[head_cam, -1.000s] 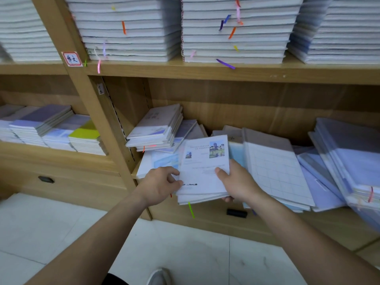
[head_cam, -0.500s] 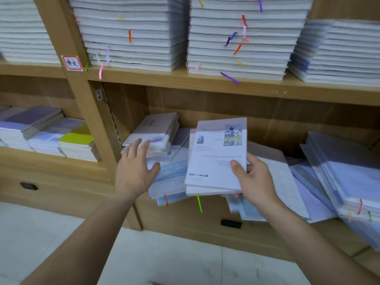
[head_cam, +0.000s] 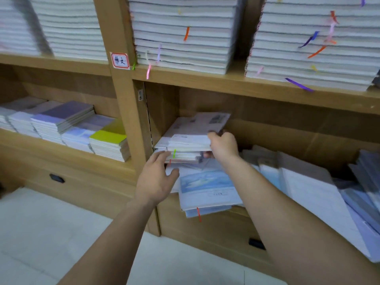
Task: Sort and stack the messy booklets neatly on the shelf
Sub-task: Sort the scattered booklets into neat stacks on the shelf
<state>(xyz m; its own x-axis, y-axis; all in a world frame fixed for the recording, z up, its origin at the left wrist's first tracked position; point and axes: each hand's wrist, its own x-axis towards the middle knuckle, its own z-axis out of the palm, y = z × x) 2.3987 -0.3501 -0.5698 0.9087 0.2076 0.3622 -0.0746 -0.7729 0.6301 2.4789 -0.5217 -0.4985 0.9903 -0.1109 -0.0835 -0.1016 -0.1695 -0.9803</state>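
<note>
Head view: booklet bundle (head_cam: 190,141) lands on corner stack (head_cam: 181,156), lower shelf (head_cam: 226,214), hard left, long axis running back toward 1 o'clock. Right hand (head_cam: 223,146) pinches bundle's right edge at 3 o'clock. Left hand (head_cam: 157,181) spread, empty, nearer, touching stack front at 7 o'clock. Loose booklets (head_cam: 207,188) sprawl at 5 o'clock.

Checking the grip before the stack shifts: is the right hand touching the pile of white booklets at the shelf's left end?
Touching. The head view shows the right hand clamped on the pile of white booklets, thumb over its top edge.
</note>
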